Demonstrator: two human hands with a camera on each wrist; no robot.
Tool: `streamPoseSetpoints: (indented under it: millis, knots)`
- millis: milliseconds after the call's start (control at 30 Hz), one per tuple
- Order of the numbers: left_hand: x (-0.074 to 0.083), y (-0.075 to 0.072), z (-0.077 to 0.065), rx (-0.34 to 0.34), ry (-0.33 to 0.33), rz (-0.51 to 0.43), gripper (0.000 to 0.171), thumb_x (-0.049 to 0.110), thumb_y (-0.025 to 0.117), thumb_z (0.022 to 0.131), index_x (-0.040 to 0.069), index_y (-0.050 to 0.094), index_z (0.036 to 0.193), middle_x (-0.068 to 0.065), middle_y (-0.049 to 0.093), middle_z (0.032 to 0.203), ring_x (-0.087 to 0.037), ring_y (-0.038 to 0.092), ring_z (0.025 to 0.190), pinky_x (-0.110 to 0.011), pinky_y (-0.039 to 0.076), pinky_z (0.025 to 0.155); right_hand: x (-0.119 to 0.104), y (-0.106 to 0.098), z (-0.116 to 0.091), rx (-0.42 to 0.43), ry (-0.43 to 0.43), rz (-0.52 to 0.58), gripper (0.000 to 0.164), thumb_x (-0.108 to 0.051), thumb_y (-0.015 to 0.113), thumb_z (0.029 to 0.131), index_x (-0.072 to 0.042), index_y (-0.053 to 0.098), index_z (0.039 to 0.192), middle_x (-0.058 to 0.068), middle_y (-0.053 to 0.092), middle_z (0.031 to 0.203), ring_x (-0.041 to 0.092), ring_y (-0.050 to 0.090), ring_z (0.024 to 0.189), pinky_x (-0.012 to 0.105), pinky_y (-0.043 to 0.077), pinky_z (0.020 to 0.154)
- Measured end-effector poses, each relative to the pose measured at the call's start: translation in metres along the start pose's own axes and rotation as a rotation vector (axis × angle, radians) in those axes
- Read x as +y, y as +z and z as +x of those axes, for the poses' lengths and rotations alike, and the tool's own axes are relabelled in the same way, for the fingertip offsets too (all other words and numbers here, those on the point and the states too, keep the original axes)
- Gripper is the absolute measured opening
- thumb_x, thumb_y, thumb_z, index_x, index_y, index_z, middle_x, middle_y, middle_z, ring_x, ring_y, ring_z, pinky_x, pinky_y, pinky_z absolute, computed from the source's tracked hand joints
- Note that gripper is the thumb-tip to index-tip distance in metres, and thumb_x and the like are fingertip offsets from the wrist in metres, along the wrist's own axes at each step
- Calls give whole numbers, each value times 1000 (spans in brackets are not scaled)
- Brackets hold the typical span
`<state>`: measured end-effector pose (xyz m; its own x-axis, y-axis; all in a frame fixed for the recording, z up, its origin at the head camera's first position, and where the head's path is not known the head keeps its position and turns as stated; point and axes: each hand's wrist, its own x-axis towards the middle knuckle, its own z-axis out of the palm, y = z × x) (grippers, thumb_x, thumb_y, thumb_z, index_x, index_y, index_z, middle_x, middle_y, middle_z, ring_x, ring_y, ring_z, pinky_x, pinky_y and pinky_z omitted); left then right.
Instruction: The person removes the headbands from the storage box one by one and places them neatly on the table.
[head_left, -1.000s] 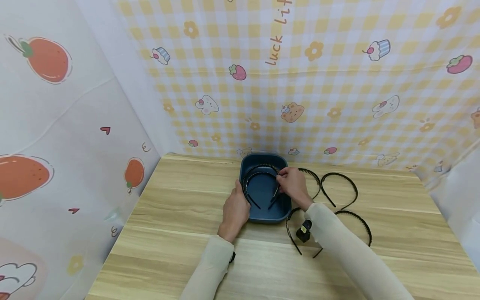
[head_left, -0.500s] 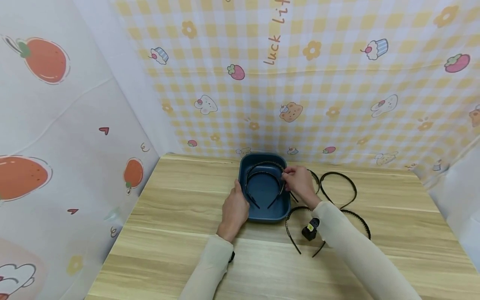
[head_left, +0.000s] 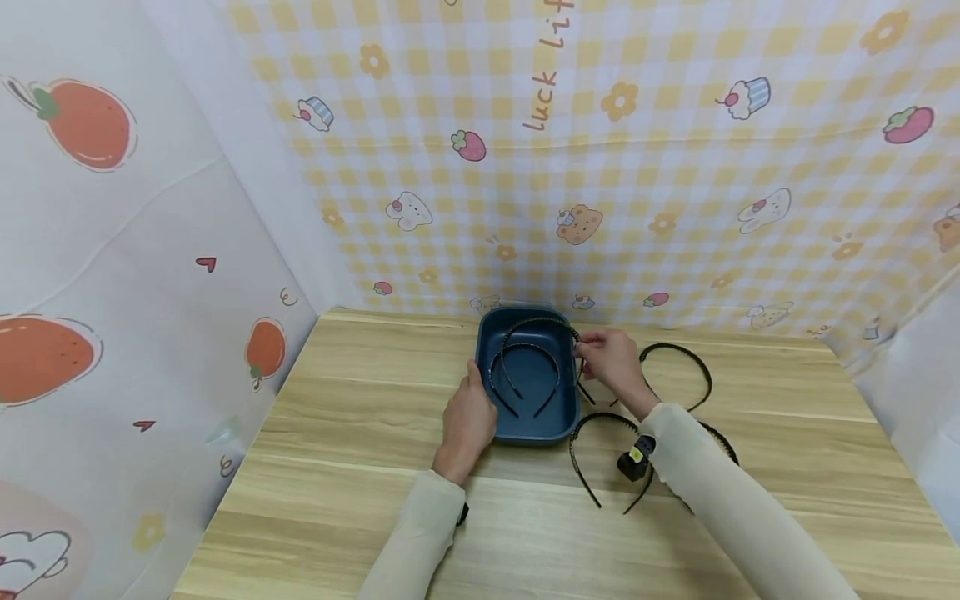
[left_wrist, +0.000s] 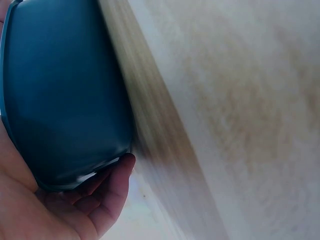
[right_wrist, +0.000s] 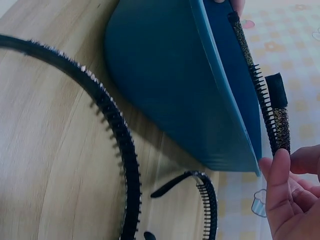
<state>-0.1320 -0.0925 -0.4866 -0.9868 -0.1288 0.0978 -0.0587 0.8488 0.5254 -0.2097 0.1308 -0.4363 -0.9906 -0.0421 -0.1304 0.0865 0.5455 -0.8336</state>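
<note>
My left hand [head_left: 468, 417] holds the left side of a dark blue plastic bin [head_left: 525, 440]; in the left wrist view its fingers curl round the bin wall [left_wrist: 65, 90]. The right hand [head_left: 611, 367] pinches one side of a black toothed headband [head_left: 538, 320], whose arc stretches over the bin and its right rim. In the right wrist view this headband [right_wrist: 260, 90] shows small teeth and gold glitter between thumb and fingers. A second headband [head_left: 522, 345] lies inside the bin, its ends toward me.
More black headbands lie on the wooden table right of the bin: one at the back [head_left: 678, 347], one in front [head_left: 603, 415], another [head_left: 722, 440] partly under the right sleeve. Behind the right hand another is mostly hidden. A patterned cloth wall [head_left: 585, 275] stands behind the table.
The right hand has moved right, drawing the pinched headband away from the other one in the bin and toward the right rim. The left hand has stayed on the bin.
</note>
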Motion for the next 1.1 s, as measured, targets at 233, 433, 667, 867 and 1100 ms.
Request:
streamPoseSetpoints:
  millis: [233,433,667,867,1100]
  knots:
    - [0,-1,0,2,5,-3,59,0,52,93,-9,34,149,-23,65,114,-22,53,55,-34,43,46,9,-10,2,1,17,25,34,-15,56,99,4,64,126,23,72,107,21,68,65,38,60,66]
    - [0,-1,0,-1,8,-4,59,1,52,94,-9,34,149,-23,65,115,-21,52,55,-33,43,46,15,-19,3,0,33,55,34,-14,55,100,5,62,128,24,72,109,28,70,72,35,60,66]
    - [0,-1,0,-18,-7,-7,60,0,52,94,-8,32,150,-23,65,117,-19,50,54,-31,41,45,21,-32,2,4,57,69,33,-14,55,100,5,63,126,26,70,111,26,71,73,33,60,66]
    - [-1,1,1,-15,-8,-5,61,0,51,94,-7,32,151,-22,65,117,-17,48,51,-30,38,43,27,-43,1,21,67,69,34,-15,55,100,6,62,126,23,72,108,17,69,68,34,60,68]
    - [0,0,0,-11,-7,-12,60,0,51,94,-8,33,150,-22,65,117,-19,51,55,-31,40,45,33,-55,-2,39,72,85,33,-14,57,99,6,62,125,15,75,100,11,67,65,37,60,69]
